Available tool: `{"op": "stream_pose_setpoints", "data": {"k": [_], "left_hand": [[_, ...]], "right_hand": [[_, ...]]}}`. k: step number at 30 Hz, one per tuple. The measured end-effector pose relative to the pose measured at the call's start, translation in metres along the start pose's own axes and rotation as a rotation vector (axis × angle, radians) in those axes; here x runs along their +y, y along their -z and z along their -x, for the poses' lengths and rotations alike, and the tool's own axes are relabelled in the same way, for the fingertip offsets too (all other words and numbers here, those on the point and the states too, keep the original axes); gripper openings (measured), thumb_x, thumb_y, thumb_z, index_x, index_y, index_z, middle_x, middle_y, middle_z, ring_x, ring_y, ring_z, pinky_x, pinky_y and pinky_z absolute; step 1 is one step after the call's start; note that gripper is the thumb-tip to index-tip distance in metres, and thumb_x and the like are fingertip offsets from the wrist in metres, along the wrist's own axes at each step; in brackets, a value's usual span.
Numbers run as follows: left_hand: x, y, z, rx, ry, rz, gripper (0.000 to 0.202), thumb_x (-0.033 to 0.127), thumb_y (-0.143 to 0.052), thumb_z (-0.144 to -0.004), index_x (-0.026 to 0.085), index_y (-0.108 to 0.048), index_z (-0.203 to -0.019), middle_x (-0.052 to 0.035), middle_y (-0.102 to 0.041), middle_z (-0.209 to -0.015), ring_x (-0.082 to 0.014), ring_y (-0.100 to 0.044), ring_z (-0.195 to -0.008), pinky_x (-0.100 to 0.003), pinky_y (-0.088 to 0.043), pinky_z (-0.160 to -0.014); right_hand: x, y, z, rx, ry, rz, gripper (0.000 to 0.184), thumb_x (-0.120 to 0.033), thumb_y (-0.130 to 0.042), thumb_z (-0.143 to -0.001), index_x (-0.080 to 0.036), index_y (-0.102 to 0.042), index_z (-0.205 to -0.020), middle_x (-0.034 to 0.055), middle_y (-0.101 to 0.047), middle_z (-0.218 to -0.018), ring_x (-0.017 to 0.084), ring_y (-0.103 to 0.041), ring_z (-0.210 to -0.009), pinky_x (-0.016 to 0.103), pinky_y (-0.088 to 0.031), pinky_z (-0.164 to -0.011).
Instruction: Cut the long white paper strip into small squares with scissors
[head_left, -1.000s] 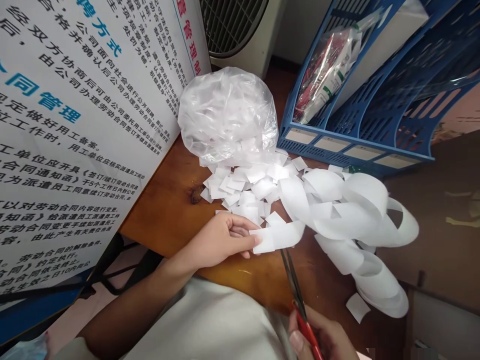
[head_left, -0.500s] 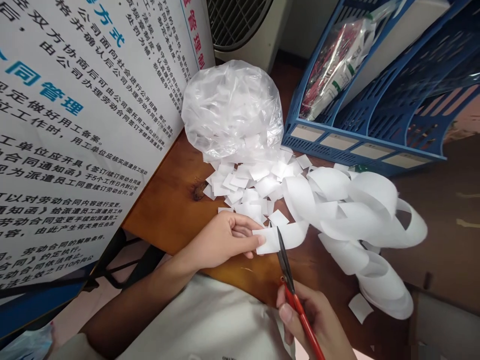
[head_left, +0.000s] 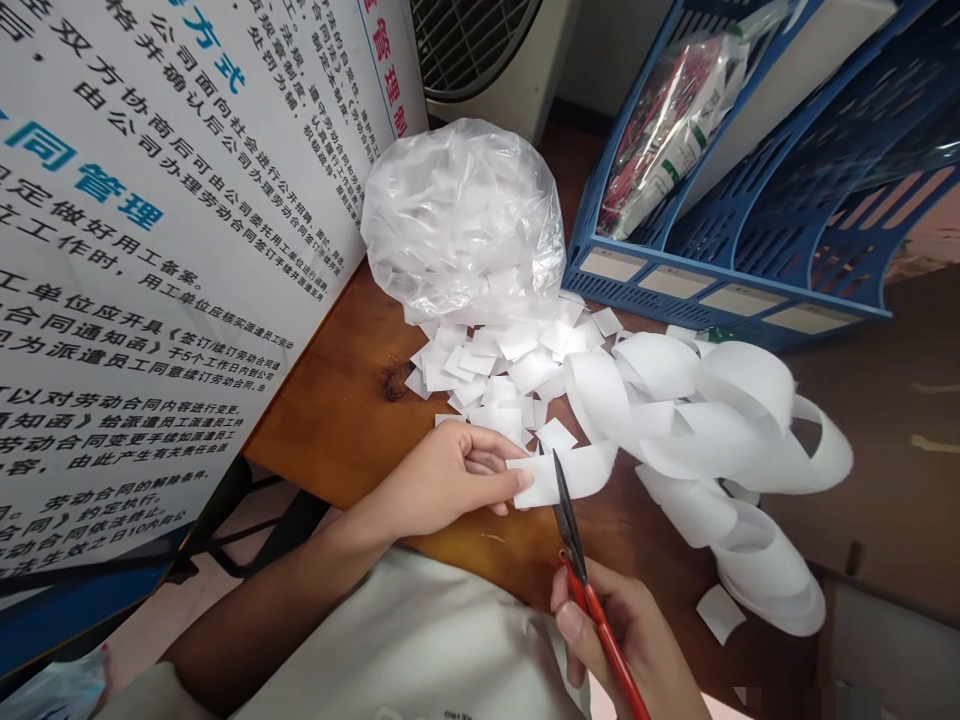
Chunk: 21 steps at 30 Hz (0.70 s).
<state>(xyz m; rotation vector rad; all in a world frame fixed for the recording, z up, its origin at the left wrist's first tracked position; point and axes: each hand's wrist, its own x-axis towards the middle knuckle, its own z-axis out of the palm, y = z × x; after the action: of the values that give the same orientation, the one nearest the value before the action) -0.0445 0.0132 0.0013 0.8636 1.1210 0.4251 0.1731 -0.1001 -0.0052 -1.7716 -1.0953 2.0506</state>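
Table: brown wooden surface; near edge at the person's lap, left edge alongside the printed panel.
Left hand: above the near part of the surface; thumb and bent fingers pinched together on the free end of the white strip.
Right hand: by the near edge; fingers curled closely around the red handles of the scissors.
Blade setting: slightly parted; one blade lies across the strip, the other's tip shows beyond it.
Strip routing: held end raised; loose loops lie toward the surface's right edge.
Plastic bag: clear, bulging with white pieces; stands toward the far left corner, more pieces heaped at its near side.
File rack: blue, at the far right; leftmost compartment contains a clear packet with red contents.
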Motion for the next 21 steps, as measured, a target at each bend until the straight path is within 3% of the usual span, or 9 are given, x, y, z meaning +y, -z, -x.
{"op": "stream_pose_setpoints", "data": {"k": [9, 17, 21], "left_hand": [[0.0042, 0.0022, -0.0016, -0.005, -0.004, -0.051, 0.029, 0.033, -0.077, -0.085, 0.010, -0.079, -0.104, -0.0089, -0.077, -0.079, -0.0119, -0.067, -0.062, -0.021, -0.055, -0.064], [0.0026, 0.0030, -0.0027, -0.010, -0.002, -0.047, 0.029, 0.033, -0.078, -0.085, 0.011, -0.078, -0.104, -0.0087, -0.078, -0.081, -0.0120, -0.067, -0.063, -0.021, -0.056, -0.065], [0.0026, 0.0036, -0.0024, -0.013, 0.001, -0.038, 0.028, 0.032, -0.078, -0.085, 0.012, -0.079, -0.104, -0.0078, -0.078, -0.080, -0.0111, -0.067, -0.062, -0.020, -0.056, -0.064]], "right_hand": [[0.0021, 0.0006, -0.0051, -0.074, -0.040, -0.090, 0.054, -0.067, -0.063, -0.082, -0.014, -0.053, -0.082, -0.0022, -0.048, -0.069, 0.004, -0.046, -0.055, 0.015, -0.043, -0.054], [0.0041, 0.0014, -0.0070, -0.108, -0.057, -0.119, 0.059, -0.071, -0.061, -0.081, -0.012, -0.055, -0.083, -0.0020, -0.048, -0.067, 0.004, -0.047, -0.053, 0.015, -0.043, -0.052], [0.0067, 0.0011, -0.0068, -0.085, -0.092, -0.123, 0.053, -0.064, -0.069, -0.078, -0.013, -0.054, -0.080, -0.0033, -0.047, -0.064, 0.004, -0.047, -0.049, 0.014, -0.041, -0.050]]}}
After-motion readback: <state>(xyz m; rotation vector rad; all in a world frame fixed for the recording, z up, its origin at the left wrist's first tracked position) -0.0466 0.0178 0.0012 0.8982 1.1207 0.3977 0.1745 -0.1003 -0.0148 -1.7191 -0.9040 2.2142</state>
